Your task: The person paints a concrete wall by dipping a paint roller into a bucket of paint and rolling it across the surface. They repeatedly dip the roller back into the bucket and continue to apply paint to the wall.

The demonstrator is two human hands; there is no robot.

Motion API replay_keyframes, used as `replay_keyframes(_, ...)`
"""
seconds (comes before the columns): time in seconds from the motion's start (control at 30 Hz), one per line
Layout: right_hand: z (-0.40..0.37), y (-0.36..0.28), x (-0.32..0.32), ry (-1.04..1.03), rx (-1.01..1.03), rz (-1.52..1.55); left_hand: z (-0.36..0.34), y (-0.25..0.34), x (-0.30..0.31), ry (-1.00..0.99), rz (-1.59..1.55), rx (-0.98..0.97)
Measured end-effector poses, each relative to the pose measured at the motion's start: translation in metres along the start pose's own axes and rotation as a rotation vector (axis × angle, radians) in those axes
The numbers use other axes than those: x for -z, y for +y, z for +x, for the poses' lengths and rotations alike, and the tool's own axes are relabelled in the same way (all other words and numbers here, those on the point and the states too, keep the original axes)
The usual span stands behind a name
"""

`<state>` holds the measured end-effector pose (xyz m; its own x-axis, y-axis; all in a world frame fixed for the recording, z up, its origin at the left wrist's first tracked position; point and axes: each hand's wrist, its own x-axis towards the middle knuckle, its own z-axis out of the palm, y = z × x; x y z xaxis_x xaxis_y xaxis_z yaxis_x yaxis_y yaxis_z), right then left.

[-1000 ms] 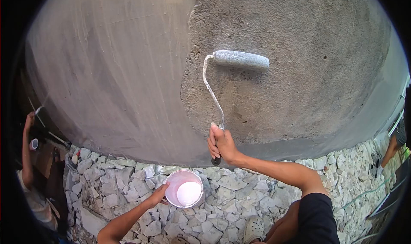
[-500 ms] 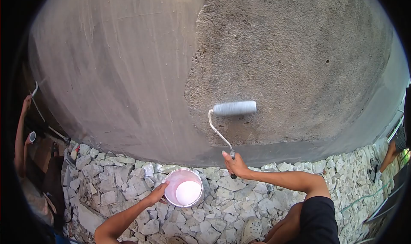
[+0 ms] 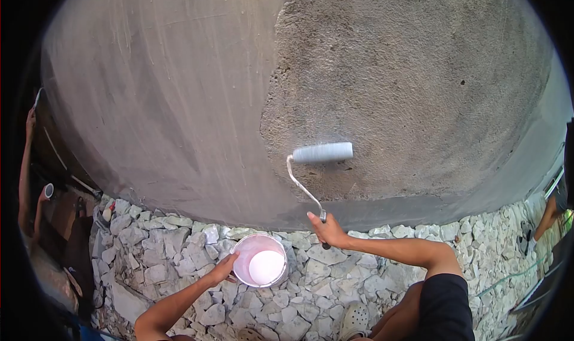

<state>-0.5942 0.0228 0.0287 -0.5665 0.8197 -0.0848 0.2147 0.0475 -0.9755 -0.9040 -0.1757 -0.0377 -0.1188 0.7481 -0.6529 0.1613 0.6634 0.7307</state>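
Note:
A paint roller [image 3: 323,153] with a wet white sleeve lies against the rough part of the wall [image 3: 388,90]. Its dark handle is wrapped in the fingers of my right hand [image 3: 330,229], and a bent white rod joins handle and sleeve. Low on the left, my left hand [image 3: 223,269] grips the rim of a pale pink bucket [image 3: 242,257], thumb near the edge and the other fingers partly hidden behind it. White liquid paint [image 3: 266,267] covers the bucket's bottom. The bucket is held over the stones, tilted towards me.
Smoother grey plaster [image 3: 173,102] covers the wall's left side. Uneven broken stones [image 3: 161,251] run along its foot, with my clog [image 3: 356,320] on them. A co-worker's arm [image 3: 25,167] reaches up at far left. Another person's leg [image 3: 545,218] shows at far right.
The roller sits slightly left and a touch lower in view. My bucket appears a little further right. At far left, the co-worker's raised hand has gone higher.

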Motion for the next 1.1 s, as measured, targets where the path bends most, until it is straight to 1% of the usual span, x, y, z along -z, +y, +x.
replay_keyframes(0.03,-0.003,0.009,0.007,0.0,0.002,-0.004,-0.001,0.001,-0.001,0.0,-0.003,-0.003)
replay_keyframes(0.1,-0.006,0.014,0.016,0.031,-0.043,-0.128,-0.003,0.003,-0.002,0.018,0.001,0.0)
replay_keyframes(0.17,0.0,0.008,0.011,0.053,-0.042,-0.114,-0.003,0.003,-0.001,0.013,-0.001,-0.002)
replay_keyframes(0.23,0.005,-0.01,-0.001,0.078,-0.051,-0.093,-0.002,0.002,-0.001,0.004,0.003,0.004)
replay_keyframes(0.3,0.014,-0.041,-0.016,-0.006,0.04,0.054,0.001,0.0,0.0,0.003,0.011,-0.009)
replay_keyframes(0.37,0.025,-0.069,-0.031,-0.032,0.047,0.154,0.002,-0.002,0.001,0.005,0.015,-0.01)
replay_keyframes(0.4,0.027,-0.088,-0.036,-0.036,0.046,0.156,0.002,-0.003,0.001,0.006,0.015,-0.014)
replay_keyframes(0.43,0.027,-0.108,-0.04,-0.061,0.094,0.21,0.001,-0.003,0.001,0.009,0.013,-0.011)
replay_keyframes(0.47,0.027,-0.12,-0.042,-0.085,0.139,0.265,-0.001,-0.002,0.001,0.002,0.01,-0.009)
replay_keyframes(0.53,0.028,-0.129,-0.043,-0.095,0.148,0.287,-0.001,-0.003,0.003,-0.008,0.006,-0.003)
replay_keyframes(0.6,0.028,-0.124,-0.044,-0.102,0.16,0.307,0.002,-0.005,0.006,-0.076,-0.012,0.04)
replay_keyframes(0.7,0.022,-0.076,-0.042,-0.085,0.116,0.24,0.004,-0.007,0.007,-0.07,-0.013,0.034)
replay_keyframes(0.77,0.013,-0.035,-0.038,-0.069,0.012,0.143,0.004,-0.007,0.007,-0.069,-0.011,0.029)
replay_keyframes(0.83,0.005,-0.013,-0.035,-0.048,-0.023,0.127,0.004,-0.007,0.006,-0.069,-0.013,0.025)
replay_keyframes(0.87,0.003,-0.014,-0.035,-0.029,-0.057,0.113,0.004,-0.007,0.006,-0.064,-0.011,0.025)
replay_keyframes(0.93,0.008,-0.017,-0.034,-0.031,-0.058,0.097,0.004,-0.005,0.006,-0.06,-0.015,0.025)
replay_keyframes(0.97,0.013,-0.028,-0.036,-0.042,-0.024,0.124,0.003,-0.004,0.006,-0.07,-0.011,0.014)
replay_keyframes(1.03,0.02,-0.058,-0.044,-0.054,0.01,0.159,0.001,-0.004,0.006,-0.075,-0.003,0.009)
replay_keyframes(1.1,0.021,-0.103,-0.054,-0.123,0.095,0.294,-0.001,-0.001,0.003,-0.02,0.012,-0.034)
